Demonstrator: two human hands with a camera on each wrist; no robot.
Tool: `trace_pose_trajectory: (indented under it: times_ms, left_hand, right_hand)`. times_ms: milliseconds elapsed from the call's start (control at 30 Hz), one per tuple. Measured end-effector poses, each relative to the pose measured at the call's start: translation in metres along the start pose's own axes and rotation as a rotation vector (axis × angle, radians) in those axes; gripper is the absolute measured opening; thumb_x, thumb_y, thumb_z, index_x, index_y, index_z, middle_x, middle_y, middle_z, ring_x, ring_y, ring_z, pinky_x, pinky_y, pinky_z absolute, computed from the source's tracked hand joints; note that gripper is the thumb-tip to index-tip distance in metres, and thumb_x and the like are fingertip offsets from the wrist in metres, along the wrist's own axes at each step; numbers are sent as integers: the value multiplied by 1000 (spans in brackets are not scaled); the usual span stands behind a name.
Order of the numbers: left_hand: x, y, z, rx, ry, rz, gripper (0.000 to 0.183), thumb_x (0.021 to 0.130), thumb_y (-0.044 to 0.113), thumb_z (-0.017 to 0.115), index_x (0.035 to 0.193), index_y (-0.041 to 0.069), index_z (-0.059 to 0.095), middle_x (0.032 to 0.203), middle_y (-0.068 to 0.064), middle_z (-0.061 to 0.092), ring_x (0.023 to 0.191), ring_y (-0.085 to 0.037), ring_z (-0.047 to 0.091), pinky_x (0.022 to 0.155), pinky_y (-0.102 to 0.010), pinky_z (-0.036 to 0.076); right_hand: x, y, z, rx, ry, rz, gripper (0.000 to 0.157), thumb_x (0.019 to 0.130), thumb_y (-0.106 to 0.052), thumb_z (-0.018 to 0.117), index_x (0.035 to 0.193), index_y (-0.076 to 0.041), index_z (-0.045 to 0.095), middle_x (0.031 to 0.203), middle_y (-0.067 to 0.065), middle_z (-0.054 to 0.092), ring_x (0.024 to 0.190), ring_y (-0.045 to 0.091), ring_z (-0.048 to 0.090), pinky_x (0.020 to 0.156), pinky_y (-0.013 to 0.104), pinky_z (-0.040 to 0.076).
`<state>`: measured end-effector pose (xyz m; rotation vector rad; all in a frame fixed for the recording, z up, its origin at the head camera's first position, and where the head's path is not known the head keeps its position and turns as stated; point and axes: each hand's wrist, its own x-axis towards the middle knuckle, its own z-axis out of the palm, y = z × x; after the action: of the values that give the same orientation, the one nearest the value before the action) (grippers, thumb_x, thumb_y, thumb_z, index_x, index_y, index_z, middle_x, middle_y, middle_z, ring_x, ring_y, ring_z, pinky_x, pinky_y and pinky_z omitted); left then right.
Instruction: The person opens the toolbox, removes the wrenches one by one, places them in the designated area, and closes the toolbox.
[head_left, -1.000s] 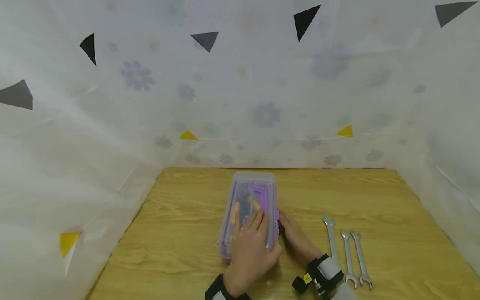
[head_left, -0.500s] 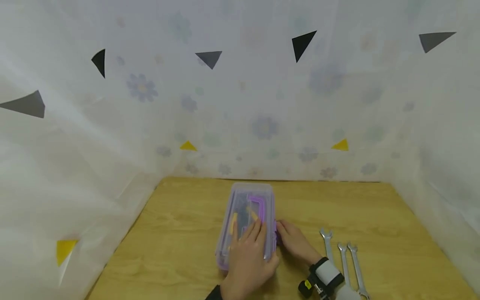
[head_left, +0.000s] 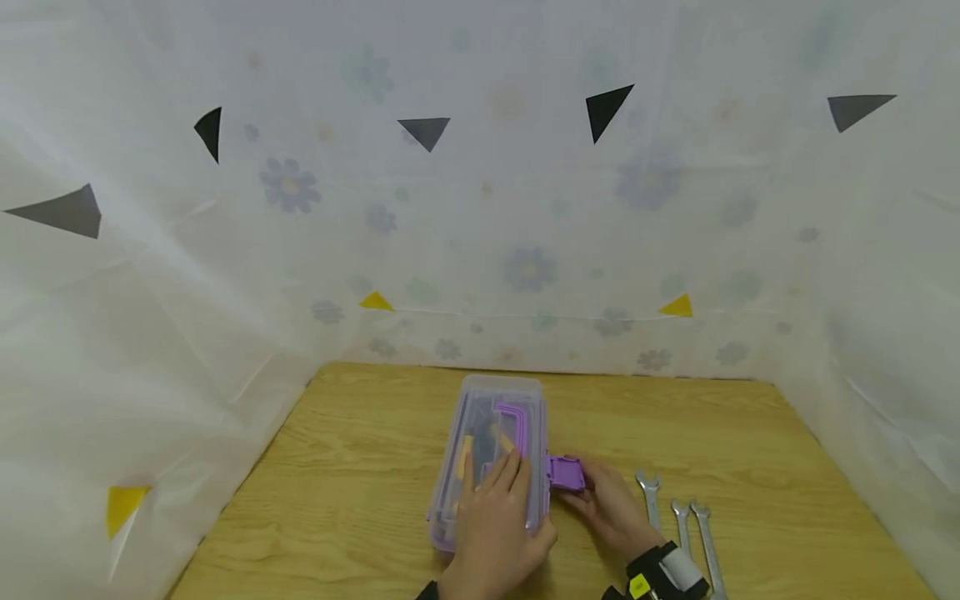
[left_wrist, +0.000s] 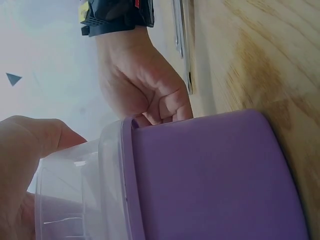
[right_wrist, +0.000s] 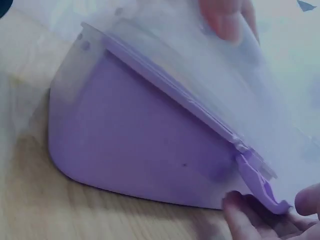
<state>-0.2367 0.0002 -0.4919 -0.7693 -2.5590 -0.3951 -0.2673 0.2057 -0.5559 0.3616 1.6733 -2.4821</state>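
Observation:
A plastic storage box (head_left: pixel 468 417) with a purple base (left_wrist: pixel 210 175) and clear lid (right_wrist: pixel 165 55) stands mid-table. A purple folded handle (head_left: pixel 517 417) lies along the lid, and yellow pieces show through it. My left hand (head_left: pixel 491 529) rests on the lid's near part, fingers extended forward. On the box's right side, a purple latch (head_left: pixel 566 473) sticks outward, swung away from the lid's edge. My right hand (head_left: pixel 611 508) holds its outer end, with curled fingers (right_wrist: pixel 240 215) beneath and the thumb close to the tip.
Right of my right hand lie several silver open-ended wrenches (head_left: pixel 707 542), partly hidden by the wrist strap (head_left: pixel 667 571). Wood-patterned tabletop (head_left: pixel 337 475) surrounds the box. Pale flowered sheeting (head_left: pixel 480 250) encloses the back and sides.
The latch has swung outward from the box's side, with my right hand moving right along with it. My left hand stays on the lid. The head view has tilted upward.

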Motion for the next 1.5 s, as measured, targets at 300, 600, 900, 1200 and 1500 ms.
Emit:
trace_pose_trajectory:
  times_ms: [300,600,900,1200,1500]
  left_hand:
    - [2,3,4,11,20,1,68,81,44,76,137,6,69,143,-13,65,131,-28,64,118,-71,29]
    - [5,4,5,18,82,36,66,80,43,78,134,6,71,138,-13,68,126,-28,67,113,-72,35]
    - [3,8,11,58,110,53,68,77,46,80,132,7,72,135,-13,70,123,-26,69,111,-71,38]
    - [6,7,13,65,164,68,67,74,46,82,129,7,74,133,-12,71,121,-25,69,109,-71,41]
    - [4,7,15,76,159,67,66,75,47,80,128,7,74,133,-11,72,120,-25,70,109,-71,40]
  right_hand:
    - [-7,-4,5,413,-12,31,51,116,-18,19,157,12,15,128,25,62,120,34,65,120,52,35]
    - [-6,-8,15,332,21,2,52,115,-28,42,155,4,34,137,18,52,119,23,62,112,38,48]
    - [-3,-12,18,133,54,-45,38,111,-32,54,134,-1,52,127,9,58,113,21,60,98,35,54]
    - [0,-18,28,-20,117,-81,46,106,-33,64,136,-1,49,115,5,62,98,15,64,84,28,55]
    - [1,-15,32,-76,145,-96,34,105,-23,67,129,-3,54,108,3,62,93,13,63,81,29,54]
